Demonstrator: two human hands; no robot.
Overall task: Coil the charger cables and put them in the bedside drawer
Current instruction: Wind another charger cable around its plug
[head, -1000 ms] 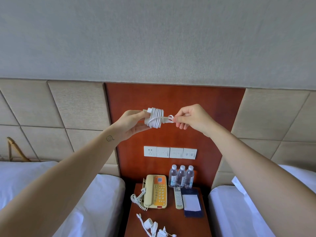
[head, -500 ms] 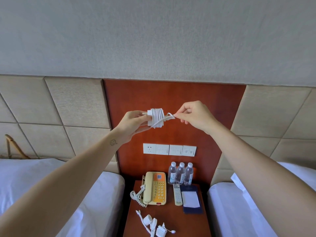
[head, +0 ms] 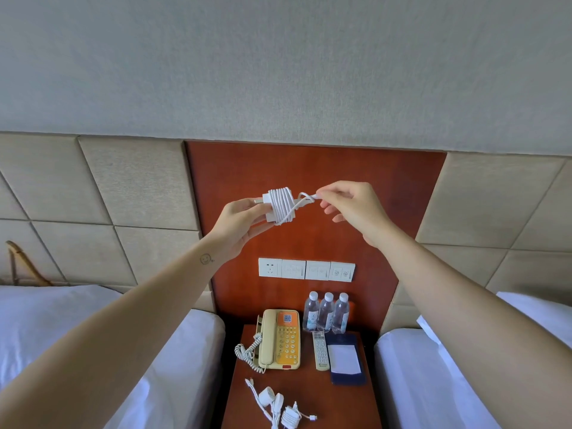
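Two fingertips of the right hand pinch the loose cable end; the other fingers are fanned out and hold nothing. The left hand grips the white charger block at its plug side, thumb on top and fingers curled under. The coil sits in tight turns round the block, held up in front of the red wood panel, well above the nightstand.

More chargers lie tangled at the nightstand's front edge, not yet wound. Behind them are the phone, remote and bottles. The drawer is not in view.

Likely step: tucking the end to lock the coil.

Risks:
- If the end is released untucked, the turns probably spring loose.
- A hard pull could drag turns off the block's end.
- If the left grip slips, the block probably drops onto the phone or bottles.
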